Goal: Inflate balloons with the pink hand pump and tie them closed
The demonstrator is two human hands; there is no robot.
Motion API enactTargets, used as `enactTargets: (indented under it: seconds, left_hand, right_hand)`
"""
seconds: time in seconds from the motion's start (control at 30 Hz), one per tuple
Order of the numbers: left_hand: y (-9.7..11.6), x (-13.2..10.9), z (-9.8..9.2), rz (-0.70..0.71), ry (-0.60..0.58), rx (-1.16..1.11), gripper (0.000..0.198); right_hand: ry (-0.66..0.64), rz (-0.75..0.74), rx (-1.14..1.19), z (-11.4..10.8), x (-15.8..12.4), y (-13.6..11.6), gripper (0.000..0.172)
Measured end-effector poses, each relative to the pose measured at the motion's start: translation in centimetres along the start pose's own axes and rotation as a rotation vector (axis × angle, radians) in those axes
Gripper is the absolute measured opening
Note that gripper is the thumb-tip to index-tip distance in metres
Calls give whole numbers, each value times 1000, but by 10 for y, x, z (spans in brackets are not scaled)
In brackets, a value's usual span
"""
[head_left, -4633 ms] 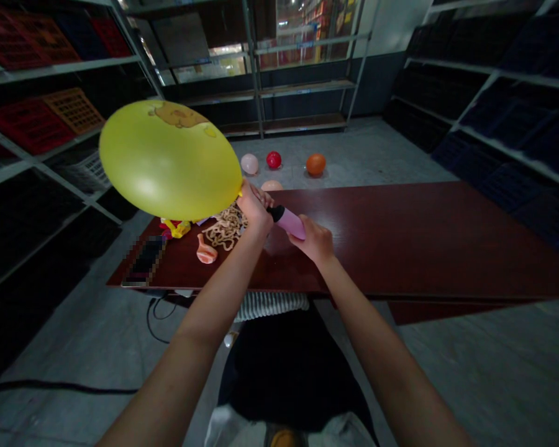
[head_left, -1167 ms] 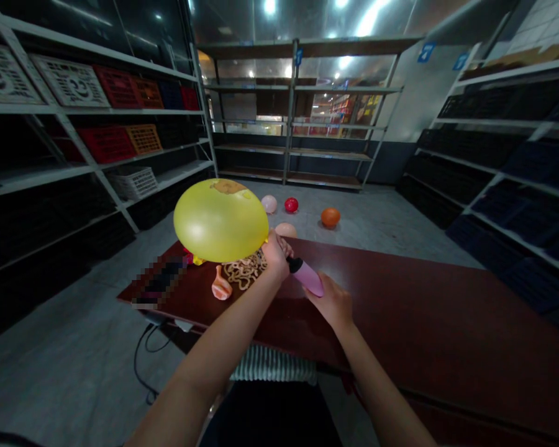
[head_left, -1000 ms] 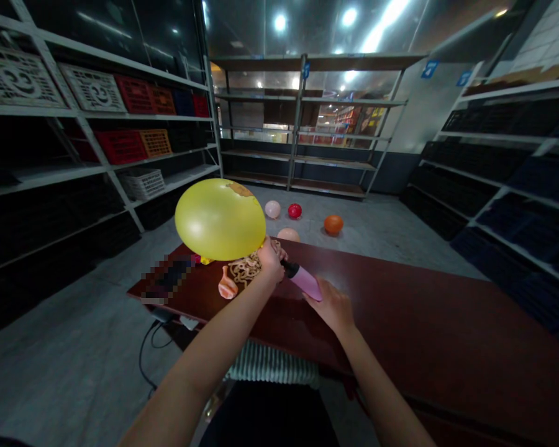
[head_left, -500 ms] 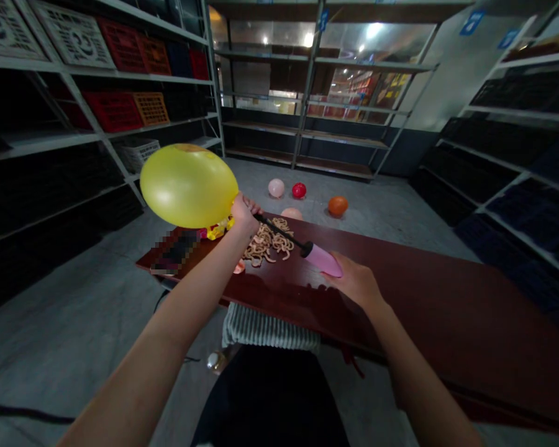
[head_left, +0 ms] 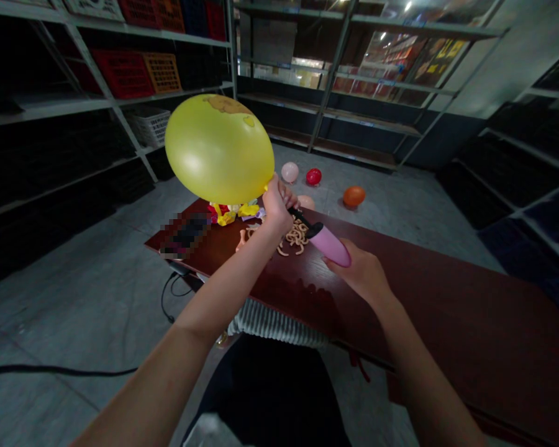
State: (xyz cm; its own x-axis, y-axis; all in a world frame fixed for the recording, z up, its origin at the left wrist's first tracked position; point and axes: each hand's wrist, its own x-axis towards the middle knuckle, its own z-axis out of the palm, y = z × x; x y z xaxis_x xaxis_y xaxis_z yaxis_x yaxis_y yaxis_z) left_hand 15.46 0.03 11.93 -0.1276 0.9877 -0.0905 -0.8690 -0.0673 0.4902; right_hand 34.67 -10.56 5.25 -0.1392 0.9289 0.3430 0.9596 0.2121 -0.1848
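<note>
A large inflated yellow balloon (head_left: 218, 152) with a brown printed patch on top hangs off the far side of my left hand (head_left: 279, 202). The fingers of that hand are closed round the balloon's neck and the front end of a hand balloon pump (head_left: 330, 244); the nozzle is hidden inside the grip. Between my hands show the pump's black shaft and its pink body. My right hand (head_left: 361, 270) is wrapped round the pink body's rear end. Beneath the pump, a heap of tan curled pieces (head_left: 298, 234) lies on the dark red table (head_left: 447, 292).
Uninflated balloons (head_left: 230, 214) in several colours lie at the table's left, near a blurred-out dark object (head_left: 186, 234). On the floor beyond are a red balloon (head_left: 313, 177), an orange balloon (head_left: 354, 196) and pale ones. Shelves with crates (head_left: 123, 73) line the left.
My hands have come closer together, and less of the pump's black shaft shows between them. The balloon appears higher and further right as the view tilts down.
</note>
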Motion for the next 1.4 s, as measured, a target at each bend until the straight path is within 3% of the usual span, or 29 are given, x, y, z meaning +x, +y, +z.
enactTargets:
  seconds: [0.17, 0.4, 0.6, 0.9, 1.13, 1.4]
  left_hand:
    - [-8, -15, -1, -19, -26, -36, 54]
    - [3, -16, -7, -76, -12, -31, 50]
    - [16, -18, -14, -67, 11, -7, 49]
    - [45, -15, -21, -38, 5, -19, 50]
    - [59, -13, -25, -3, -47, -34, 51]
    - [55, -28, -11, 86, -45, -44, 53]
  right_hand:
    - [-4, 0, 11, -10, 15, -22, 51]
    - [-94, 39, 109, -13, 3, -34, 56]
    - [-175, 45, 231, -11, -12, -16, 61]
    - [-365, 71, 376, -26, -44, 15, 53]
    - [-361, 73, 327, -38, -48, 15, 55]
    - [-273, 11, 276, -35, -36, 9, 53]
